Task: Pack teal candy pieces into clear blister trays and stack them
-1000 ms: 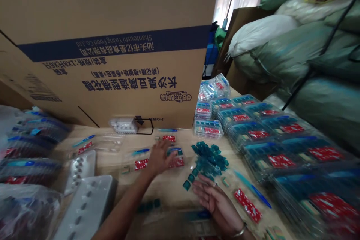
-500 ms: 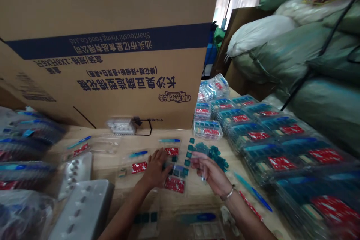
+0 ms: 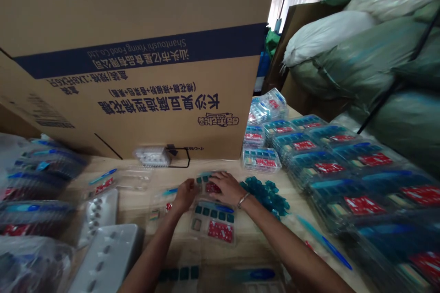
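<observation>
My left hand (image 3: 186, 195) has its fingers curled closed at the left edge of a clear plastic tray (image 3: 198, 187). That tray holds teal squares and a red packet with white marks (image 3: 212, 187). Over the tray's right part lies my right hand (image 3: 227, 188), fingers stretched out across it and partly covering the packet. Just nearer to me is another filled clear tray (image 3: 213, 222), with a row of teal squares, a blue-tipped stick, a small pale piece and a red packet. A third tray (image 3: 158, 213) sits partly behind my left forearm.
A teal heap of pieces (image 3: 266, 196) lies right of my hands. Stacked filled trays (image 3: 319, 167) line the right side, more stacks (image 3: 37, 206) the left. Grey moulded trays (image 3: 106, 256) stand front left. A large carton (image 3: 137, 64) closes off the back.
My right hand has moved left from beside the teal heap onto the far tray. My left hand has shifted to that tray's left edge. The nearer tray now shows a full row of teal squares.
</observation>
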Tool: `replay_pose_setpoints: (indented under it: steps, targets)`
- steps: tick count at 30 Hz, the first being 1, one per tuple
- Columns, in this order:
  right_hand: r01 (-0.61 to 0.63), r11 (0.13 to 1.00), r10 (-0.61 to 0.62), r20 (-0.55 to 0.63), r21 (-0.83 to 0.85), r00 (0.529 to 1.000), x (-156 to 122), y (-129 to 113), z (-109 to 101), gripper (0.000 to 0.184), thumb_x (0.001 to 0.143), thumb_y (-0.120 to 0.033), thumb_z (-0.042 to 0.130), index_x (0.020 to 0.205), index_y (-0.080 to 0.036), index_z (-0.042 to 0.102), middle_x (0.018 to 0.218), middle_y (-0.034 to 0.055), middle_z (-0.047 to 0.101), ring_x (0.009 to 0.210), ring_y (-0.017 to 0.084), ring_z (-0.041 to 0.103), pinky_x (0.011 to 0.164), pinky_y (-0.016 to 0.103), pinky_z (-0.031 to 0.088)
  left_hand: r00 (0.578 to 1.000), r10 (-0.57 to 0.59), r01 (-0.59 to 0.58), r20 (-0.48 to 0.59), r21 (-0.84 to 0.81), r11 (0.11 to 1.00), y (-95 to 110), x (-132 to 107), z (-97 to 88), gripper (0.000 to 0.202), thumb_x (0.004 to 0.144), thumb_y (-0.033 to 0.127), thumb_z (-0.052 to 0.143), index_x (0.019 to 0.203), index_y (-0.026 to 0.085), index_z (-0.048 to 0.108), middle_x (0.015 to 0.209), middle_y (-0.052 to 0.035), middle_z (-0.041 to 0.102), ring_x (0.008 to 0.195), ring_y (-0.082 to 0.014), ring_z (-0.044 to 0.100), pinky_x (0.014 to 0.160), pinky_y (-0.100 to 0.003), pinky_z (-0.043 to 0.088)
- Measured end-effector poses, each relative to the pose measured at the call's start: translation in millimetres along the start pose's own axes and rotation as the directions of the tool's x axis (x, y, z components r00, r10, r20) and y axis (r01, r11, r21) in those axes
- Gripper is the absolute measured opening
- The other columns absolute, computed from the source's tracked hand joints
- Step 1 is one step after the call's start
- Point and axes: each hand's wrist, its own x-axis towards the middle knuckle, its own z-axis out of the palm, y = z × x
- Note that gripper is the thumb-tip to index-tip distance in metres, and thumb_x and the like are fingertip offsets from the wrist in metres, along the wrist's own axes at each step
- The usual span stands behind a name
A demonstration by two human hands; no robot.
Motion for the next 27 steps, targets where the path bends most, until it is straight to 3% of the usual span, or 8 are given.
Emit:
replay_pose_setpoints:
  steps: [5, 8, 12, 15, 18, 21, 24, 27]
  targets:
    - [-0.033, 0.998, 0.033, 0.015, 0.051, 0.999, 5, 26, 8, 0.034, 0.069, -0.034, 0.071, 0.1, -0.022, 0.066, 0.122, 0.0096, 0.054, 0.116, 0.027, 0.043, 0.095, 0.043, 0.035, 0.998, -0.023, 0.031, -0.066, 0.123, 0.992, 6, 12, 9.7, 0.039, 0.067, 0.003, 0.055, 0.105, 0.009, 0.059, 0.081, -0.0077, 0.068, 0.072, -0.0167, 0.064, 0.071, -0.027, 0.048]
    - [-0.055, 0.995, 0.052, 0.037, 0.084, 0.998, 11, 33, 10, 0.036, 0.067, -0.033, 0.074, 0.1, -0.022, 0.065, 0.124, 0.0099, 0.053, 0.116, 0.026, 0.044, 0.096, 0.043, 0.035, 0.994, -0.014, 0.031, -0.104, 0.161, 0.987, 8, 2, -8.3, 0.039, 0.072, 0.009, 0.055, 0.112, 0.009, 0.056, 0.095, -0.0114, 0.067, 0.078, -0.0175, 0.064, 0.075, -0.029, 0.048]
    - [-0.068, 0.997, 0.068, 0.014, 0.046, 0.998, -1, 22, -6, 0.03, 0.074, -0.024, 0.068, 0.102, -0.017, 0.063, 0.125, 0.0138, 0.052, 0.117, 0.026, 0.045, 0.097, 0.041, 0.034, 0.973, 0.133, -0.055, -0.188, 0.373, 0.926, -8, -51, -47.7, 0.025, 0.078, 0.022, 0.052, 0.1, 0.013, 0.062, 0.099, -0.0124, 0.065, 0.092, -0.0252, 0.06, 0.084, -0.038, 0.046]
    - [-0.144, 0.986, 0.146, -0.02, 0.083, 0.989, -43, 4, -33, 0.02, 0.083, -0.02, 0.055, 0.101, -0.016, 0.062, 0.114, 0.0111, 0.059, 0.107, 0.021, 0.052, 0.09, 0.033, 0.038, 0.948, 0.269, -0.16, -0.17, 0.478, 0.864, -17, -108, -55.4, 0.019, 0.079, 0.027, 0.052, 0.089, 0.015, 0.063, 0.091, -0.0112, 0.065, 0.089, -0.0275, 0.059, 0.081, -0.042, 0.047]
    - [-0.318, 0.943, 0.298, 0.175, 0.102, 0.938, -111, -22, -62, 0.019, 0.088, -0.02, 0.045, 0.086, -0.018, 0.064, 0.085, 0.0047, 0.067, 0.08, 0.016, 0.061, 0.069, 0.025, 0.04, 0.909, 0.409, -0.415, 0.084, 0.288, 0.863, -12, -165, -32.8, 0.013, 0.081, 0.027, 0.052, 0.083, 0.019, 0.062, 0.082, -0.0054, 0.065, 0.08, -0.0197, 0.061, 0.073, -0.031, 0.051]
    - [-0.495, 0.864, 0.494, 0.346, -0.091, 0.798, -184, -56, -69, 0.024, 0.088, -0.025, 0.043, 0.078, -0.019, 0.063, 0.07, 0.0051, 0.068, 0.067, 0.018, 0.062, 0.057, 0.025, 0.034, 0.797, 0.496, -0.546, 0.345, 0.061, 0.835, -8, -203, 4.9, 0.013, 0.082, 0.023, 0.053, 0.092, 0.02, 0.061, 0.091, -0.0045, 0.064, 0.082, -0.0156, 0.063, 0.071, -0.025, 0.052]
    - [-0.593, 0.777, 0.622, 0.412, -0.213, 0.666, -232, -83, -53, 0.026, 0.089, -0.026, 0.041, 0.077, -0.018, 0.063, 0.073, 0.0082, 0.069, 0.068, 0.019, 0.064, 0.054, 0.026, 0.031, 0.802, 0.485, -0.536, 0.349, 0.06, 0.842, -14, -216, 35.7, 0.03, 0.08, 0.021, 0.056, 0.109, 0.02, 0.055, 0.107, -0.0083, 0.06, 0.094, -0.0194, 0.061, 0.079, -0.03, 0.053]
    - [-0.662, 0.719, 0.685, 0.378, -0.213, 0.623, -249, -95, -35, 0.027, 0.09, -0.028, 0.04, 0.081, -0.017, 0.063, 0.077, 0.0092, 0.07, 0.07, 0.019, 0.065, 0.055, 0.025, 0.031, 0.832, 0.446, -0.487, 0.33, 0.052, 0.872, -21, -216, 48.4, 0.038, 0.078, 0.02, 0.057, 0.116, 0.021, 0.05, 0.103, -0.0071, 0.059, 0.089, -0.0189, 0.061, 0.077, -0.031, 0.054]
